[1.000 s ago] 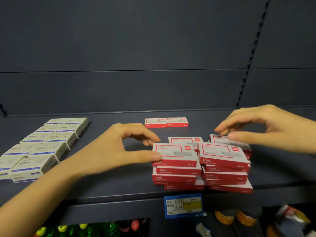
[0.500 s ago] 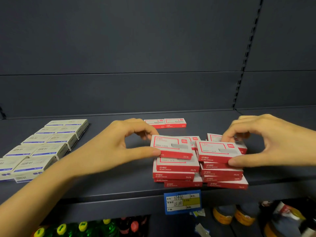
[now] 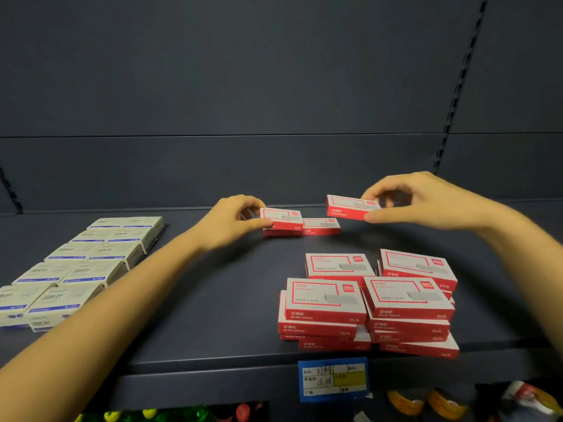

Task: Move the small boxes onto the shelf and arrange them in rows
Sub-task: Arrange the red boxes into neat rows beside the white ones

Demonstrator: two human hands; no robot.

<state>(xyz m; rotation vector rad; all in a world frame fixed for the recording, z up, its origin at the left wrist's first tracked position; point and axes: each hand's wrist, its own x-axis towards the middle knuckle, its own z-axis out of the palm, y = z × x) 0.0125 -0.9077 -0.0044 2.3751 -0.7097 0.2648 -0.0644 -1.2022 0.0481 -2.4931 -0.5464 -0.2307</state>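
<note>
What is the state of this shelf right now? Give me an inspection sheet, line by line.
Surface: dark shelf, bare in the middle.
Job's things: red boxes piled unevenly at the front right; a back row begun, with one red box lying flat and another under the left hand's box.
Clutter: white and blue boxes in two neat rows at left, apart from the red ones.
Grips: left hand pinches a red box resting on the back-row box; right hand holds a red box in the air.
Cables: nothing seen.
Surroundings: price tag on the shelf edge; goods below, blurred.
</note>
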